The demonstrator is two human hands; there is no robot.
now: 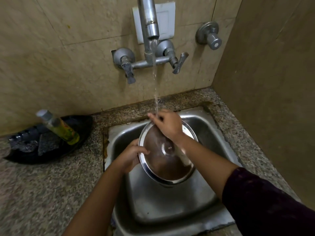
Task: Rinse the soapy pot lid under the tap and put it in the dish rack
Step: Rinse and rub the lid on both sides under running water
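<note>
now mid-rinse. holding lid [163, 160] tilted over sink [170, 210], dead centre, under water [155, 86] falling from tap [150, 23] at 12 o'clock. gripping its rim at 9 o'clock with left grip [132, 156], fingers curled over the edge. resting right grip [166, 124] on the rim at 12 o'clock, right in the stream; cannot tell whether pinching or only rubbing.

could slip from wet, soapy fingers and bang into sink, with only one sure hold. might splash onto counter [42, 193] if tipped flatter under the stream. may keep soap along the 6 o'clock edge, well clear of the water, unless turned. no rack in view, so likely a dripping carry out of frame.

under lid in sink, possibly another metal rim; too hidden to call. at 9 o'clock on counter, black tray [34, 160] with bottle [59, 128] of green liquid leaning in it, plus dark scrub pads [46, 143].
</note>
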